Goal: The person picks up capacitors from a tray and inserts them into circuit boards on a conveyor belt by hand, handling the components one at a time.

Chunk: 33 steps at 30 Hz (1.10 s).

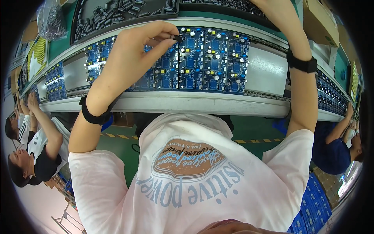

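Person's left hand (pixel 136 45) pinches a small black part (pixel 177 38) over blue circuit boards (pixel 191 62), long axis roughly crosswise, free end pointing right. Right hand (pixel 269 8) beside the far tray (pixel 210 9); fingers unseen, grip cannot be told.

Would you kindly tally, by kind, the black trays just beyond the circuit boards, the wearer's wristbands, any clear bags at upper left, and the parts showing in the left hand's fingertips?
Black trays: 2
Wristbands: 2
Clear bag: 1
Black part showing in the left hand: 1
Total: 6
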Each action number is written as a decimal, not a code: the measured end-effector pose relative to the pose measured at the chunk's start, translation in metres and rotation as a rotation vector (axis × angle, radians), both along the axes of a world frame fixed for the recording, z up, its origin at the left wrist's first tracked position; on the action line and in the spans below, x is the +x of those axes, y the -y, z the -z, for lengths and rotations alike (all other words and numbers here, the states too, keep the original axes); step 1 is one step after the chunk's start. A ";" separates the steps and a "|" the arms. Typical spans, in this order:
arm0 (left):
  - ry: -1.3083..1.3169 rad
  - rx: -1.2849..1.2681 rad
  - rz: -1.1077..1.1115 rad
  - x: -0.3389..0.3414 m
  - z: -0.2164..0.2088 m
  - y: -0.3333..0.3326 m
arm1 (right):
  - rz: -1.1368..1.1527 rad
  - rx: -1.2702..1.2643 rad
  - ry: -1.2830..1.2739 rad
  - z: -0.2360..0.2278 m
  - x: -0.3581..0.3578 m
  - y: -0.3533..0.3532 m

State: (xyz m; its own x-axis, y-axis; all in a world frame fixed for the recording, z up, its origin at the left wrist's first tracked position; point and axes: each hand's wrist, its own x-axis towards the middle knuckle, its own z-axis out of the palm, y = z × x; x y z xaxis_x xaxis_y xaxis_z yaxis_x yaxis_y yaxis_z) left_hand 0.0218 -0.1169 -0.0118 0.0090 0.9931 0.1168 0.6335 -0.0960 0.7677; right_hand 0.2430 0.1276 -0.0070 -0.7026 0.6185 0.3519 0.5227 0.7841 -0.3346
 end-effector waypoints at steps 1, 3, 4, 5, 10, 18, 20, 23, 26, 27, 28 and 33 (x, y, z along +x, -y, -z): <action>-0.027 0.025 -0.001 0.001 0.001 0.001 | 0.026 -0.114 0.073 -0.003 -0.007 -0.002; -0.125 0.027 0.038 0.004 -0.003 0.000 | 0.051 -0.232 0.145 -0.001 -0.012 -0.005; -0.217 0.035 0.084 0.006 -0.004 -0.002 | -0.005 -0.131 0.104 0.003 -0.009 -0.008; -0.223 0.081 0.114 0.008 0.001 -0.003 | -0.059 -0.031 0.063 0.005 -0.008 -0.009; -0.330 0.112 0.229 0.016 0.013 -0.004 | -0.058 -0.305 -0.161 -0.015 0.001 0.021; -0.435 0.168 0.240 0.019 0.015 -0.009 | -1.175 -1.281 -1.229 0.056 0.002 0.029; -0.439 0.161 0.248 0.018 0.015 -0.012 | -1.178 -1.255 -1.220 0.062 0.003 0.033; -0.456 0.167 0.262 0.018 0.015 -0.014 | -1.245 -1.184 -1.226 0.064 -0.001 0.039; -0.483 0.159 0.245 0.017 0.014 -0.009 | -0.147 -1.163 -0.475 -0.008 0.027 0.071; -0.488 0.160 0.261 0.019 0.013 -0.012 | -0.138 -1.155 -0.481 0.008 0.024 0.064; -0.487 0.167 0.271 0.020 0.012 -0.016 | -0.635 -1.187 -0.799 0.039 0.014 0.051; -0.526 0.165 0.343 0.016 0.012 -0.016 | -1.084 -1.056 -1.022 0.038 0.016 0.052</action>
State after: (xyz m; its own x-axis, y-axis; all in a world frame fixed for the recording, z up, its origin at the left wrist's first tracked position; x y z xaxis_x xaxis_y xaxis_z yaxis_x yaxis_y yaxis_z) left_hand 0.0381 -0.1010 -0.0242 0.4196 0.8933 0.1610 0.8335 -0.4494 0.3212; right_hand 0.2592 0.0755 -0.0454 -0.6835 0.3113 0.6602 -0.7186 -0.1282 -0.6835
